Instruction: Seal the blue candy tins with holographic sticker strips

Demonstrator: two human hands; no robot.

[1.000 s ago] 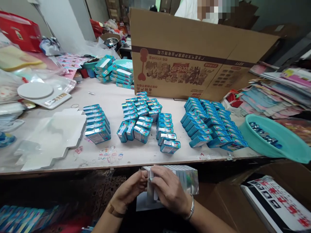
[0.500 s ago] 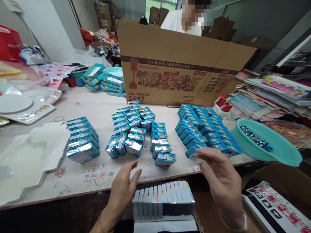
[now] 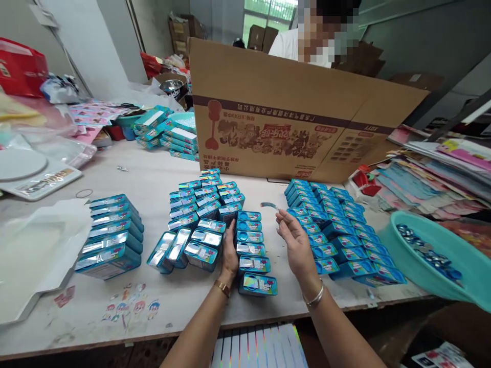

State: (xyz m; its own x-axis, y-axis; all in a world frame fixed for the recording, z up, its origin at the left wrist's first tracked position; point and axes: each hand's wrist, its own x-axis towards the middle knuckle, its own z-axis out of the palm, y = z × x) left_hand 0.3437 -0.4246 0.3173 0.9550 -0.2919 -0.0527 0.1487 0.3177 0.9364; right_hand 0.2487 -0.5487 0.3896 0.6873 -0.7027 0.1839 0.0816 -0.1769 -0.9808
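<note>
My left hand [image 3: 230, 254] reaches into the gap beside a column of small blue boxes [image 3: 251, 249]. Its fingers are stretched out along the left side of the column, partly hidden, and it looks open. To its left stand more blue boxes [image 3: 201, 253] with shiny silver seals on top. My right hand [image 3: 294, 243] is over the table to the right of the column, fingers curled. At its fingertips is a small curved blue strip with a clear end [image 3: 269, 205], seemingly a sticker seal, pinched there. Close beyond this hand is a large block of blue boxes [image 3: 345, 230].
A big cardboard carton [image 3: 303, 112] stands across the back, a person behind it. Right is a turquoise basin [image 3: 399, 271] of shiny blue pieces. Leftward are a row of blue boxes [image 3: 111, 237], a white tray [image 3: 46, 255] and a scale [image 3: 57, 179]. White-edged packs [image 3: 261, 347] sit below the table edge.
Both hands have moved forward from the near table edge, over the boxes. The left is now beside the middle column; the right has come inward with the strip. The view has shifted slightly.
</note>
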